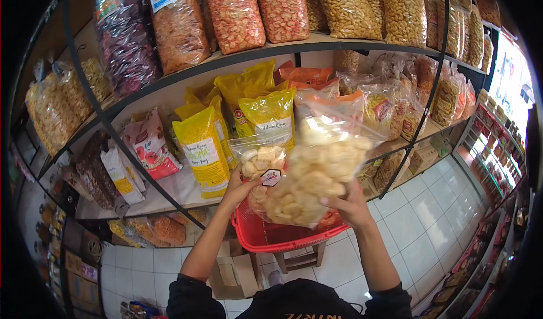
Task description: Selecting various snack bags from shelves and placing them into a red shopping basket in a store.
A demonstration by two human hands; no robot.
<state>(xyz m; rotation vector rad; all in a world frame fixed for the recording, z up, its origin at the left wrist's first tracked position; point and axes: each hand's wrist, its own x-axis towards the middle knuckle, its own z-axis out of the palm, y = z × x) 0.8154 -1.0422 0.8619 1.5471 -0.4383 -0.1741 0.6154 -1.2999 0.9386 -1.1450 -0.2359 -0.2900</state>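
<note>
My left hand [239, 188] grips the side of a clear zip bag of pale snack pieces [255, 160] that bears a small dark-edged label. In my right hand [348, 204] is a larger clear zip bag of pale yellow puffed snacks [318, 170], slightly blurred and overlapping the smaller bag. Both bags are above a red plastic basket [271, 244], whose far side they hide. Part of an orange-red item [333, 219] shows inside the basket at the right. The basket rests on a wooden stool [300, 260].
Yellow snack packs [201, 149] stand on the middle shelf [169, 196] before me. Large clear snack bags [235, 15] line the upper shelf. Black metal posts [418, 136] cross in front. An opened cardboard box [233, 276] sits on the tiled floor [424, 217] beside the stool.
</note>
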